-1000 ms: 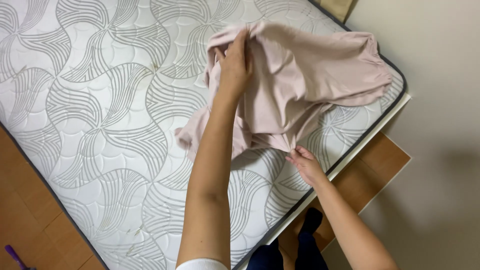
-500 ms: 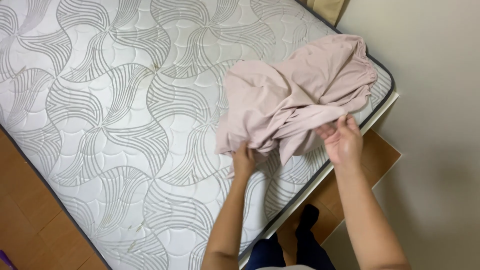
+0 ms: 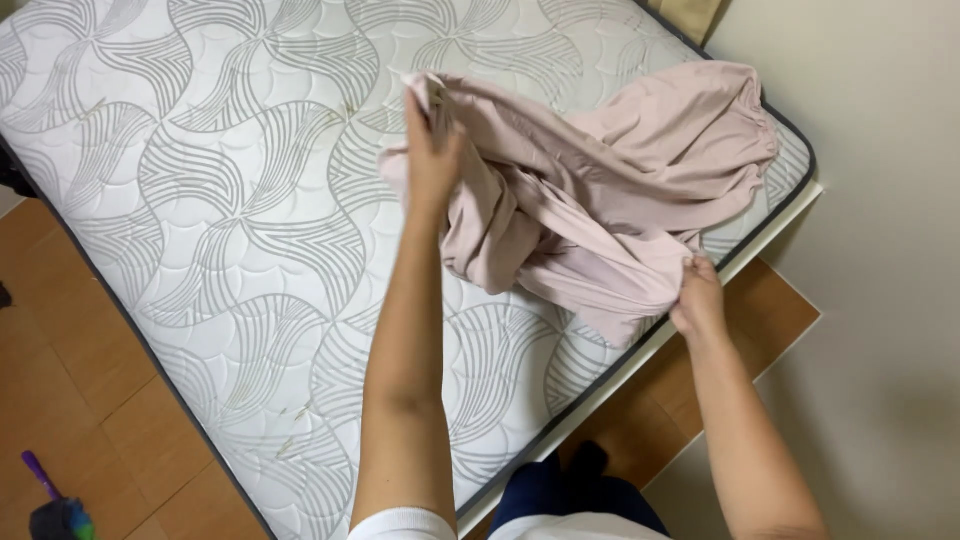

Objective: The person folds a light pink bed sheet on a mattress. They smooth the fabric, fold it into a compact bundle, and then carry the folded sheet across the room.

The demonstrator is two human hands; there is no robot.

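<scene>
So I'm mid-spread on the pink sheet; it's bunched at 1 o'clock on the mattress, near the far corner; left hand clamps one edge up high, right hand pinches another at 4 o'clock by the bed's edge; next move probably needs finding a corner, pulling the fabric flat.
</scene>
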